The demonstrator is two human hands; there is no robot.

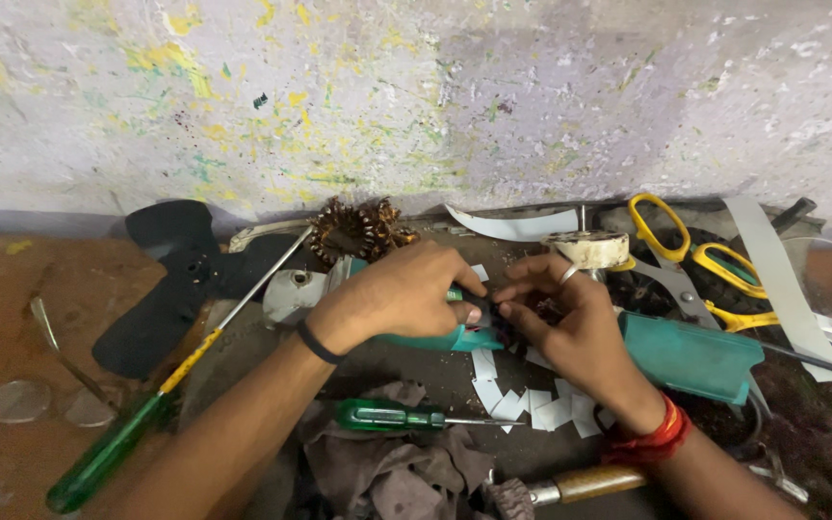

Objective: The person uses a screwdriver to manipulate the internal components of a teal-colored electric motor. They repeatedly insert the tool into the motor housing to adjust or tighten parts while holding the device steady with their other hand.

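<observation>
My left hand (397,294) is wrapped over a teal plastic tool body (464,337) lying on the dark work surface. My right hand (570,313), with a ring on one finger and red threads at the wrist, pinches something small and dark at the teal body's end; what it is cannot be made out. The fingertips of both hands meet there. Under the hands lie several small white paper strips (532,404).
A black fan blade (170,279), a long green-handled screwdriver (146,414), a short green screwdriver (387,416), a copper-wound stator (358,229), a white rotor (587,248), yellow scissors (671,246), a teal cover (690,354), a grey rag (387,472) and a wooden-handled tool (589,481) surround the hands.
</observation>
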